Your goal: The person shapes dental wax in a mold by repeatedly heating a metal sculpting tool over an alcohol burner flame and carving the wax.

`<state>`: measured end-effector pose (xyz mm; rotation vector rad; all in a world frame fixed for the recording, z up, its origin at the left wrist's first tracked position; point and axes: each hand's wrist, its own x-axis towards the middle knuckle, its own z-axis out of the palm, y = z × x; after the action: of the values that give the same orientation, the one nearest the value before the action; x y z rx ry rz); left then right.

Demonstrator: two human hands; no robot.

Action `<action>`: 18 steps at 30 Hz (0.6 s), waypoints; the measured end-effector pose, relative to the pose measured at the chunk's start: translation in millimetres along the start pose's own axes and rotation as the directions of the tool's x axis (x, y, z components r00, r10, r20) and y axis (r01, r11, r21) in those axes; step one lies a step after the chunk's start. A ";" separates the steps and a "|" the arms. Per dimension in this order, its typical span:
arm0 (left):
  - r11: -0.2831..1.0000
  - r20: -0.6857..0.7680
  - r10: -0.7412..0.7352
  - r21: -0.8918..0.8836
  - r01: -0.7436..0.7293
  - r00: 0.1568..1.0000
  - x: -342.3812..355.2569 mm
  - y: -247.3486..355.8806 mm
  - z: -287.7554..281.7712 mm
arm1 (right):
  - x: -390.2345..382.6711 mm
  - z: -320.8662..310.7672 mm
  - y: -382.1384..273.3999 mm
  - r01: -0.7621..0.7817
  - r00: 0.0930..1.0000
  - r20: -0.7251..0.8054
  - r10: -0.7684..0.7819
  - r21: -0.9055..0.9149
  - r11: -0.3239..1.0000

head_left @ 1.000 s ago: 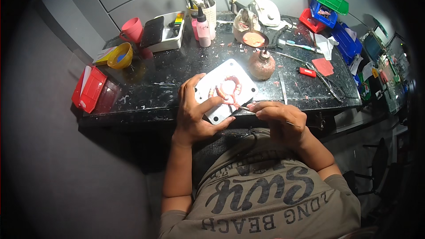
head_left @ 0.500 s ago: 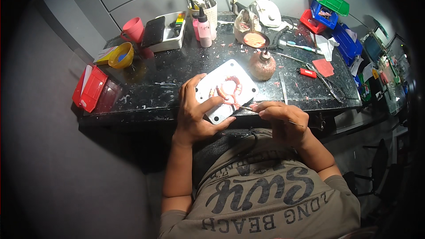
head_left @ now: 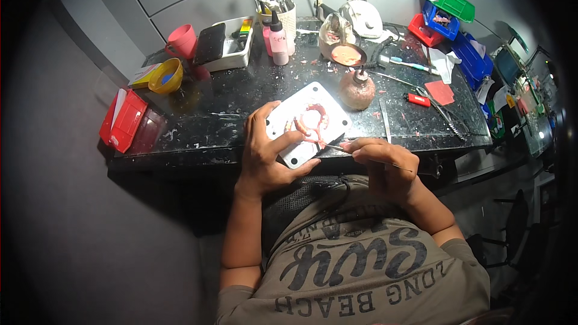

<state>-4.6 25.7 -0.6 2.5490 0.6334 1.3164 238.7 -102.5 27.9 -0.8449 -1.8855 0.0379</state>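
Note:
My left hand (head_left: 265, 147) grips a white dental flask half (head_left: 316, 97) with dark holes at its corners, thumb across the top and fingers along the far left edge. Set in its white filling are reddish-pink wax denture shapes (head_left: 311, 121) with teeth, joined by pink strips near my thumb. My right hand (head_left: 388, 162) pinches a thin metal wax carver (head_left: 335, 147). The carver's tip touches, or lies very close to, the pink strip at the flask's near right side. The flask is tilted, held at the bench's front edge.
On the black bench (head_left: 211, 126) stand a spirit burner (head_left: 357, 90), a pan of pink wax (head_left: 347, 55) and pink bottles (head_left: 278, 42). A red lighter (head_left: 418, 100) and metal tools lie to the right. Red box (head_left: 123, 121), yellow bowl (head_left: 165, 76) and pink mug (head_left: 182, 41) are at left.
Both hands keep nearly the same place, the left still on the flask. The carver in my right hand has shifted only very slightly.

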 end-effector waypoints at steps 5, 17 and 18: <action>1.000 0.003 -0.007 -0.009 0.007 1.000 0.8 -0.9 0.7 | -0.8 7.4 1.3 0.074 0.994 -0.076 -0.076 -0.037 0.997; 0.999 0.016 -0.032 -0.011 0.032 0.999 0.2 -0.3 -1.1 | 2.4 7.0 -3.3 -0.074 0.989 -0.122 0.078 0.041 0.996; 0.999 0.024 -0.034 -0.005 0.034 0.999 1.1 -0.5 -1.4 | 3.1 6.7 -2.4 -0.076 0.987 -0.140 0.080 0.038 0.996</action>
<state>-5.4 26.6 0.9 2.5344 0.6643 1.2726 231.3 -100.3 28.1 -0.8760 -1.7145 0.0553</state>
